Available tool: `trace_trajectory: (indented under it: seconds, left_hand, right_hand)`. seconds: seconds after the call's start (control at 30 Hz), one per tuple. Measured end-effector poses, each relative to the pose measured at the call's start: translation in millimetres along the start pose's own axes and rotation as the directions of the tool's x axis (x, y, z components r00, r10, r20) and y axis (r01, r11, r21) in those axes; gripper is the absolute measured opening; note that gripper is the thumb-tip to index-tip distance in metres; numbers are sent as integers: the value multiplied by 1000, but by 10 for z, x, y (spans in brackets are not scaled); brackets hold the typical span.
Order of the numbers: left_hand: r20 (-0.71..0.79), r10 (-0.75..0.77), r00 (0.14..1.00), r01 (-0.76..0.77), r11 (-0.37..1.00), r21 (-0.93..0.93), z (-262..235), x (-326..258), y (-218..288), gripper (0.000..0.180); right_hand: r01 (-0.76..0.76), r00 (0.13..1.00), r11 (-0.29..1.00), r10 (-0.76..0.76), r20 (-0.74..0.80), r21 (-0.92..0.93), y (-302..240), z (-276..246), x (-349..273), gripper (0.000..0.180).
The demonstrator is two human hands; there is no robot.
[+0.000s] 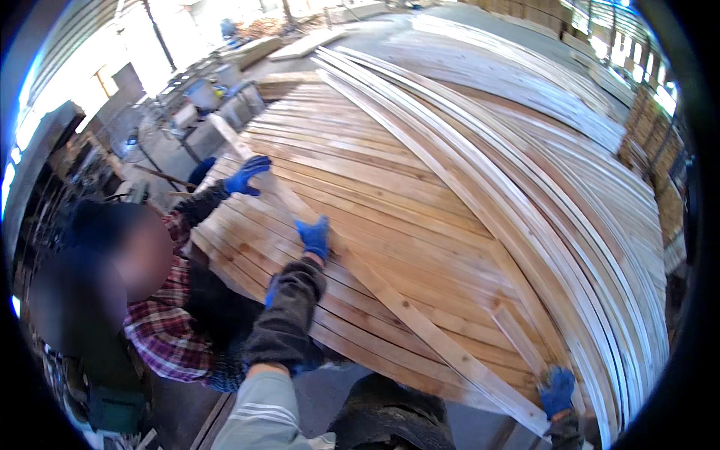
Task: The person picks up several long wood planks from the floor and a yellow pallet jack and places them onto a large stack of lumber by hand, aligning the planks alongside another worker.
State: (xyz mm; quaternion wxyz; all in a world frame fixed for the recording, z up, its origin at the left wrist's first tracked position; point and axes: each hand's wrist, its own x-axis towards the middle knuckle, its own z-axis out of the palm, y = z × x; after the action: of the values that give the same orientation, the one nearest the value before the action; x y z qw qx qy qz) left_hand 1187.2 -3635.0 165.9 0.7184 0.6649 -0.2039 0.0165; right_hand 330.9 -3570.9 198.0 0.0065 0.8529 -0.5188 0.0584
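Note:
A long narrow board (405, 307) lies slantwise across a wide layer of planks (420, 225). My left hand (313, 236), in a blue glove, is on this board near its middle, thumb and fingers straddling its width. At the lower right my right hand (556, 390), also gloved in blue, closes on the near end of a short piece of wood (517, 337), close to the long board's near end. Its fingertips are partly hidden. A co-worker's gloved hand (247, 176) is spread at the long board's far part.
The co-worker in a plaid shirt (169, 330) stands at the left edge of the planks. Long loose strips (495, 180) lie along the stack's right side, with more stacked lumber (517, 97) beyond. Buckets (202, 95) and clutter stand at the far left.

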Motion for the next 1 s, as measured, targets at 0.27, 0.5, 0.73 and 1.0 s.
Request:
trace_trajectory:
  seconds: [0.27,0.5,0.73,1.0]
  left_hand:
    - [101,-242,965,252,963,-98,354,-327,267,91]
    - [47,-114,992,114,993,13,375,-300,56,89]
    - [11,-40,999,39,998,53,306,-198,132,86]
    - [12,-94,996,93,995,28,306,-263,207,90]
  right_hand:
    - [114,993,967,-104,-57,229,-1103,-1129,724,54]
    - [332,936,899,-352,19,285,-2357,-1086,1385,55]
    - [385,916,840,-398,-49,383,-3034,-856,1749,58]
    - [369,916,847,-401,4,383,-3410,-842,1981,64]
